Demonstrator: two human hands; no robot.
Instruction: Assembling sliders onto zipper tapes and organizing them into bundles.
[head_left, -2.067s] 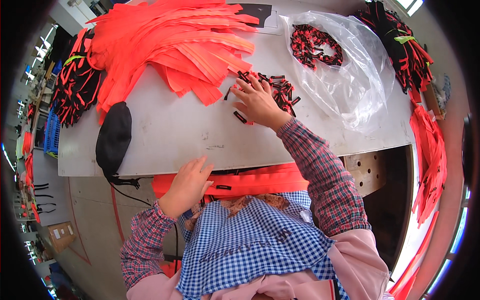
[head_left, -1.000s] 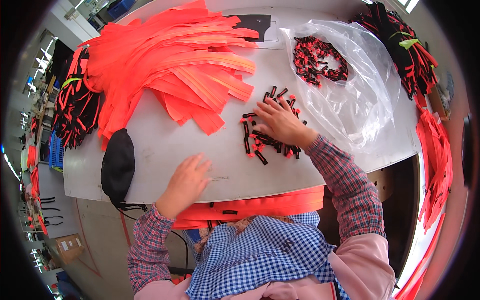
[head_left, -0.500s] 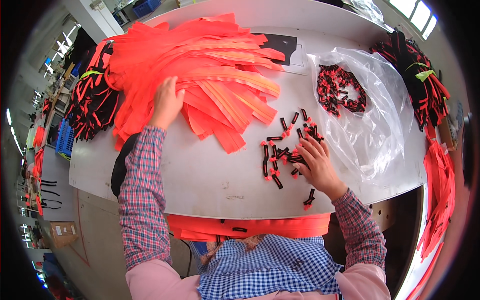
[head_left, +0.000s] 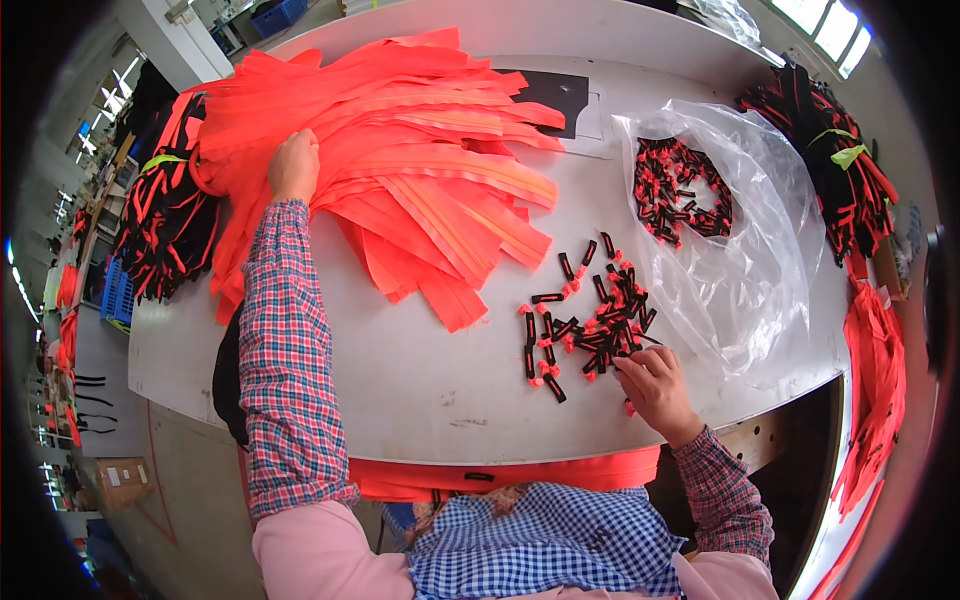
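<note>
A large heap of orange zipper strips (head_left: 440, 170) lies across the left and middle of the table. My left hand (head_left: 295, 168) is closed over the near left side of this heap, fingers curled on the strips. To the right is a loose pile of small black tabs with pinkish-red ends (head_left: 610, 325), which look like zipper pulls. At the pile's near edge, my right hand (head_left: 657, 392) pinches a black pull between thumb and fingers. Part of that pull is hidden by the fingertips.
A clear plastic bag (head_left: 740, 290) right of the pile holds many more pulls. Black-and-red bundles tied with yellow-green bands stand at the left (head_left: 170, 210) and right (head_left: 835, 150). A flat black piece (head_left: 555, 98) lies behind the heap. Orange fabric (head_left: 875, 380) hangs at the right.
My left hand has moved left and slightly farther, its fingers now curled. The right hand has drawn nearer from atop the pulls and now pinches one. The loose pulls lie more spread toward me.
</note>
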